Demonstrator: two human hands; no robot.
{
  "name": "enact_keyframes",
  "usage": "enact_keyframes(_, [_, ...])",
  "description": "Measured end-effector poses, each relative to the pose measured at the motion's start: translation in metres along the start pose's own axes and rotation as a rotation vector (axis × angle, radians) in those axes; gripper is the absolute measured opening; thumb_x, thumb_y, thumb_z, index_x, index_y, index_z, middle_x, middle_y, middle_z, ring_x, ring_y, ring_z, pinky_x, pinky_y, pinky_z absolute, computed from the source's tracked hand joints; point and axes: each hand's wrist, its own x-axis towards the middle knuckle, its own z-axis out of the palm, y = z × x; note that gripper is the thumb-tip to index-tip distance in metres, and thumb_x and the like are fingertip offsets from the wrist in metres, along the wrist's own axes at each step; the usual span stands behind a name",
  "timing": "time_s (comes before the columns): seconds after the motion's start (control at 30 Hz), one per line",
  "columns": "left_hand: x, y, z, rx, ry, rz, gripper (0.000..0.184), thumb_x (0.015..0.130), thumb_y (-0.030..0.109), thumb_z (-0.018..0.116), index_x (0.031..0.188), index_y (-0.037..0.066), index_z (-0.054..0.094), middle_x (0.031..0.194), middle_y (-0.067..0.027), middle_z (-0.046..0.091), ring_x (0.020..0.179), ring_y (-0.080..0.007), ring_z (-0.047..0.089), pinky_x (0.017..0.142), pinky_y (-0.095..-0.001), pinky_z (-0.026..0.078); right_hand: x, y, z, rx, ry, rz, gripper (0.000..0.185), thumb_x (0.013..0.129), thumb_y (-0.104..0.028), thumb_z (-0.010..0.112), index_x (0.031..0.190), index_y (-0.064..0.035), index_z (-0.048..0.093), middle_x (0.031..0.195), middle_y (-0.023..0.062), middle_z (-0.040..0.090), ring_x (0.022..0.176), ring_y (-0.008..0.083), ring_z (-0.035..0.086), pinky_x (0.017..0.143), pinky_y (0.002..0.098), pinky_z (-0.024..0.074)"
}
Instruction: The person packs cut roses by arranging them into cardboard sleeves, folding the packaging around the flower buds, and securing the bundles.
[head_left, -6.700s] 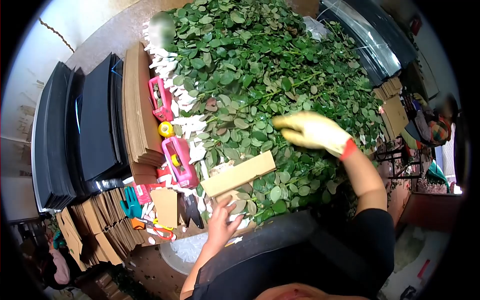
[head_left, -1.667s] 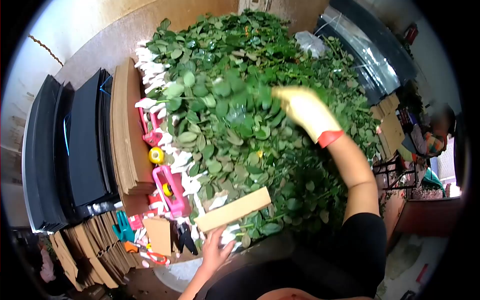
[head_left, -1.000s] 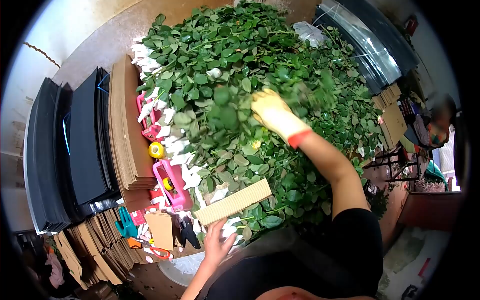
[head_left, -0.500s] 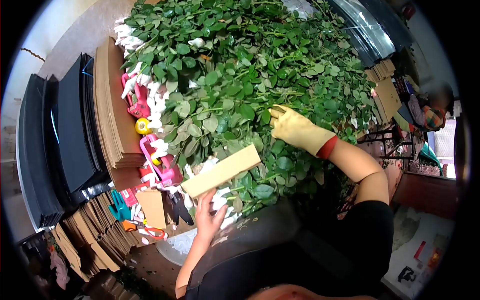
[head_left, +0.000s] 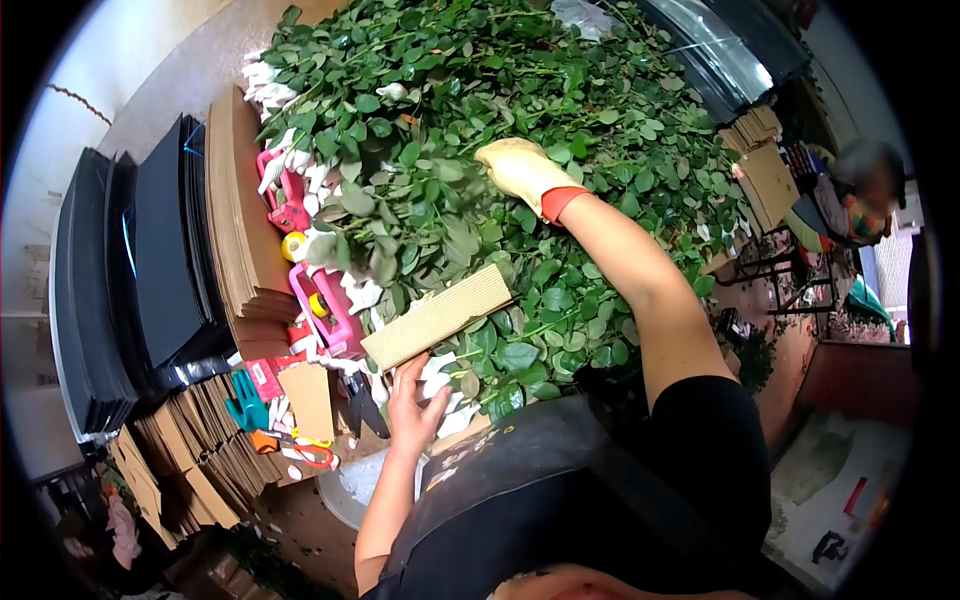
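Observation:
A deep heap of leafy green rose stems covers the table before me. My right hand, in a pale yellow glove with a red cuff, is in the middle of it, fingers closed at a leafy stem. Leaves just left of the glove are smeared by motion; the fingertips are partly hidden. Bare, my left hand is low at the near left, thumb spread from the fingers. Its fingertips touch the lower edge of a ridged cardboard strip, which lies slantwise over the leaves.
White mesh sleeves and pink tape dispensers line the heap's left side. Brown cardboard sheets and black sheets stand farther left. Orange scissors and a teal glove lie near the corner. Another person is at far right.
My gloved right hand has moved left and away from me across the heap, and leaves beside it are stirring. My left hand stays at the cardboard strip. The whole view has shifted slightly.

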Motion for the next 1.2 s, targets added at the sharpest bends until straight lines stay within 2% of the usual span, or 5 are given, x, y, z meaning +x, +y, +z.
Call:
enact_keyframes(0.23, [0.0, -0.002, 0.001, 0.025, 0.029, 0.07, 0.063, 0.084, 0.012, 0.084, 0.141, 0.004, 0.058, 0.133, -0.0149, 0.063, 0.116, -0.0279, 0.066, 0.092, -0.0365, 0.057, -0.039, -0.01, -0.082, -0.198, 0.619, -0.196, 0.018, 0.09, -0.015, 0.063, 0.104, -0.0139, 0.075, 0.092, 0.0084, 0.074, 0.088, 0.0272, 0.071, 0.089, 0.0406, 0.0559])
enact_keyframes(0.4, [0.001, -0.001, 0.0, -0.012, 0.004, 0.018, 0.062, 0.084, 0.014, 0.084, 0.14, 0.004, 0.058, 0.133, -0.0155, 0.063, 0.117, -0.0285, 0.064, 0.093, -0.0379, 0.055, -0.049, 0.003, -0.058, 0.059, -0.018, 0.059, 0.036, 0.092, -0.016, 0.068, 0.126, -0.0069, 0.068, 0.12, 0.0224, 0.072, 0.112, 0.0392, 0.069, 0.098, 0.0473, 0.054])
enact_keyframes(0.6, [0.001, 0.004, -0.002, 0.008, 0.035, 0.066, 0.061, 0.085, 0.016, 0.084, 0.14, 0.007, 0.059, 0.132, -0.015, 0.064, 0.115, -0.0309, 0.065, 0.094, -0.0389, 0.055, -0.081, -0.051, -0.156, 0.199, 0.113, 0.118, 0.051, 0.095, -0.032, 0.068, 0.142, -0.0151, 0.061, 0.133, 0.0155, 0.069, 0.12, 0.0331, 0.066, 0.107, 0.0426, 0.0499])
enact_keyframes(0.83, [0.0, 0.007, -0.002, 0.004, 0.017, 0.036, 0.062, 0.084, 0.013, 0.084, 0.14, 0.006, 0.058, 0.133, -0.0157, 0.062, 0.116, -0.0301, 0.063, 0.096, -0.0381, 0.053, -0.071, -0.03, -0.143, -0.052, 0.671, -0.422, 0.034, 0.088, 0.0, 0.071, 0.12, -0.0116, 0.074, 0.099, 0.0142, 0.073, 0.095, 0.0329, 0.07, 0.092, 0.0411, 0.0571])
enact_keyframes(1.2, [-0.003, 0.0, 0.004, 0.001, 0.022, -0.093, 0.06, 0.084, 0.02, 0.082, 0.137, 0.004, 0.057, 0.125, -0.0179, 0.067, 0.115, -0.0335, 0.067, 0.097, -0.0414, 0.054, -0.221, 0.012, -0.122, 0.369, -0.1, -0.079, 0.024, 0.096, -0.013, 0.07, 0.119, -0.0167, 0.077, 0.114, 0.0084, 0.074, 0.105, 0.026, 0.069, 0.095, 0.0381, 0.0572])
